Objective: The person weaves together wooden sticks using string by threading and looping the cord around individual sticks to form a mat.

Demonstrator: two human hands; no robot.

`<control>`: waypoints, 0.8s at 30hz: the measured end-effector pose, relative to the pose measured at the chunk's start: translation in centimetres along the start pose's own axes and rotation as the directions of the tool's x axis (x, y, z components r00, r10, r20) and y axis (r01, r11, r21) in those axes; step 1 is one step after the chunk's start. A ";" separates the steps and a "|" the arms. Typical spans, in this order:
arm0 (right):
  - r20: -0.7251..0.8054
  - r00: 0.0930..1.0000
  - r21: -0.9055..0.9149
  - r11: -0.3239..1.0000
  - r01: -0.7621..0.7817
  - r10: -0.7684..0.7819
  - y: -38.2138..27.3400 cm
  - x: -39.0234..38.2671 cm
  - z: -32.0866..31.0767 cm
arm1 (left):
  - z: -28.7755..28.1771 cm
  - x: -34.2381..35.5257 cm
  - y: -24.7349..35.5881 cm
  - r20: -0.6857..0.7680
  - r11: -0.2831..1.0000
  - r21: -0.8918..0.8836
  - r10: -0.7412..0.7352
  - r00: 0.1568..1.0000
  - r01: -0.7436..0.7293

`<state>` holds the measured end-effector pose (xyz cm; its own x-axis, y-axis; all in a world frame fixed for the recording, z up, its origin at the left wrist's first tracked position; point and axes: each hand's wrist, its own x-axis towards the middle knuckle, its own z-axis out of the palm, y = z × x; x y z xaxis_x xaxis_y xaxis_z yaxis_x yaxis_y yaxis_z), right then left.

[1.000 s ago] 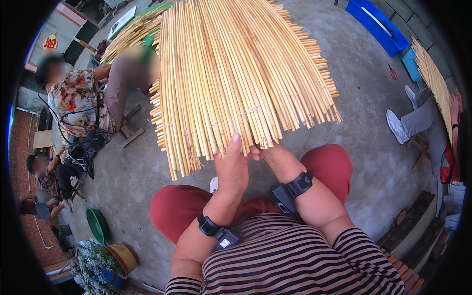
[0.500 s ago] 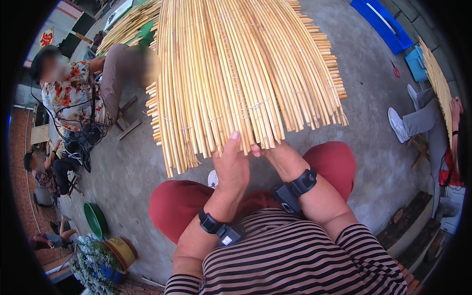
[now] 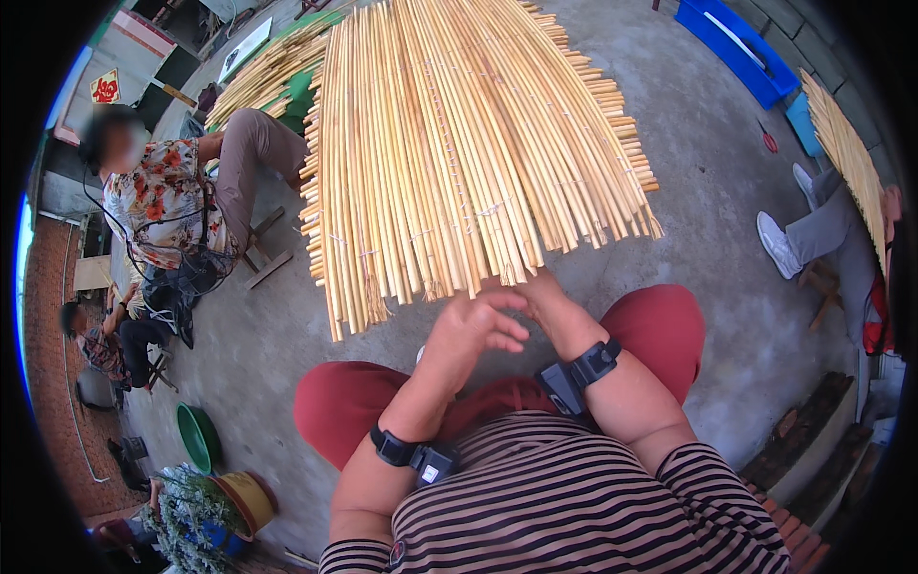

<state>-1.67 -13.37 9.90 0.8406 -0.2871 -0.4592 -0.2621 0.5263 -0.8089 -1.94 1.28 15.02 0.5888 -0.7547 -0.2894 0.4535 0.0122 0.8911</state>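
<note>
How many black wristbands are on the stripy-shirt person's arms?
2: one left wristband, behind the left hand, and one right wristband, behind the right hand. Striped sleeves could hide more.

- Soft, even daylight over the whole scene; its source is out of view.
- The stalk mat (image 3: 469, 153) is the brightest large surface, each stalk crisp, without harsh glare.
- Shadows on the grey floor (image 3: 708, 258) are faint and soft-edged, darker below the mat's near edge.
- A smeared patch hides the seated person's (image 3: 158, 196) face.
- The brick wall (image 3: 46, 364) bends near the black round rim, with blue fringing.
</note>
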 end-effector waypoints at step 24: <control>-0.046 0.993 0.758 0.643 0.108 -0.112 -0.9 1.4 -3.0 | -1.6 2.0 3.5 0.316 -0.561 0.824 0.567 0.761 0.076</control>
<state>-1.68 -16.64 8.89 0.8421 -0.3807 -0.3819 0.2814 0.9144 -0.2911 1.87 0.86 17.00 0.4940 -0.7744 0.3953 -0.7611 -0.6049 -0.2342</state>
